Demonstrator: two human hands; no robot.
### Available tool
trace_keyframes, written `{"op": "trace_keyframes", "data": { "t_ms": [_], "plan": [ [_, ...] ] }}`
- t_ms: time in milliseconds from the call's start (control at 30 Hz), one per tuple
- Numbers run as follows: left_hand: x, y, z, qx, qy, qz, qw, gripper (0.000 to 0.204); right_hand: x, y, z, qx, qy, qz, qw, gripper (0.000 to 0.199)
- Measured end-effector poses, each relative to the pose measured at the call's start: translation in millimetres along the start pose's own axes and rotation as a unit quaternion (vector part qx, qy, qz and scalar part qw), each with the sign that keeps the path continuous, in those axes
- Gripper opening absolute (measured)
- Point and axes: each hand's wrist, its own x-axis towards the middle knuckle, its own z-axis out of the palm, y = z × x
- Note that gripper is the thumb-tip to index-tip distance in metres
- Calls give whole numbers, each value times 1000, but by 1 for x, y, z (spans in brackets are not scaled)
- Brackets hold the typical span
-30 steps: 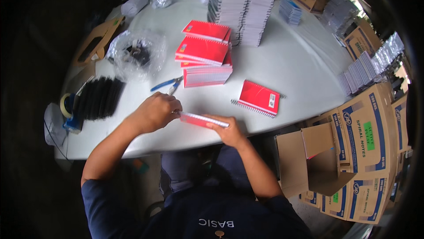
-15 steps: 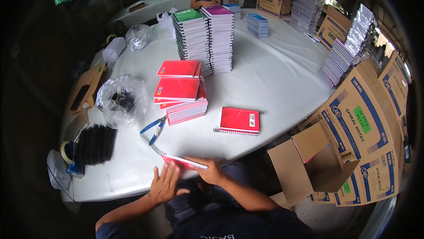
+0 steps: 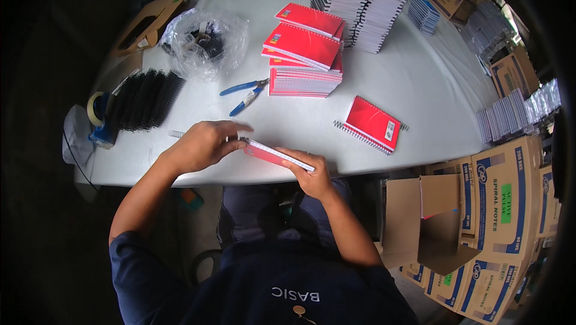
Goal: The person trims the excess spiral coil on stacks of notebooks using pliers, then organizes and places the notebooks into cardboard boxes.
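Note:
My right hand grips the right end of a thin red notebook, tilted on edge at the table's front edge with its white page edges upward. At the notebook's left end, my left hand curls thumb and fingers round a metal spiral coil; most of the coil is hidden by the hand. Cutting pliers with blue handles lie beyond my left hand. Further off stands a stack of red notebooks. To the right lies another red notebook, coil ends sticking out at both sides.
Black coils and a blue tape dispenser sit at the table's left. Behind them is a clear plastic bag. Tall notebook stacks stand at the back. An open carton and closed cartons are at the right.
My view has shifted, so the table sits higher in it. My left hand has gone from lying flat against the notebook to its left end, round the coil. My right hand still holds the notebook.

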Motion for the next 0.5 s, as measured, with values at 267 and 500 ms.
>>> {"op": "trace_keyframes", "data": {
  "t_ms": [267,500],
  "plan": [
    [9,4,-20,-84,-156,-166,970,17,1,-2,-2,19,-16,-10,1000,26],
    [5,-4,-2,97,59,75,991,17,-1,-2,1,23,-18,36,999,28]
  ]
}}
